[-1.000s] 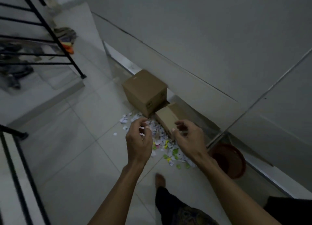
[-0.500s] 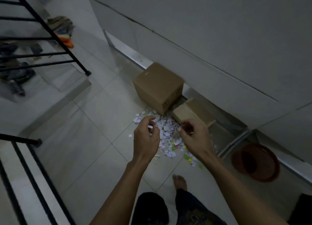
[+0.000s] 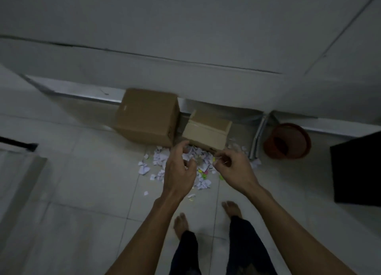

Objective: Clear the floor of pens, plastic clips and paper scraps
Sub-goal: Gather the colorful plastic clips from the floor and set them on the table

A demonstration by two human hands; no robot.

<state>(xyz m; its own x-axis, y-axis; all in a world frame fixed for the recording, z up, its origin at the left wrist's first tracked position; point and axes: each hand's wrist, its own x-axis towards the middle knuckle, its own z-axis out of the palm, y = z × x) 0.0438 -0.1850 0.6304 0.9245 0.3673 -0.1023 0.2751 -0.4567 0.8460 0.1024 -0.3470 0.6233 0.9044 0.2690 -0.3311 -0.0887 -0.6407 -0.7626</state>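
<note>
Dim, flat, greyish light throughout, soft with motion blur, and wide-angle bending at the edges.

big box [image 3: 147,116] left of small box [image 3: 207,133] | scraps [image 3: 160,161] before both

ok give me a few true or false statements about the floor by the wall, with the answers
1. The paper scraps lie in a pile in front of the two boxes. True.
2. The big box stands to the right of the small box. False: it stands to its left.
3. The bucket is blue. False: it is reddish brown.
4. Both hands, left and right, are above the pile, not on the floor. True.
5. The person wears shoes. False: both feet are bare.
</note>
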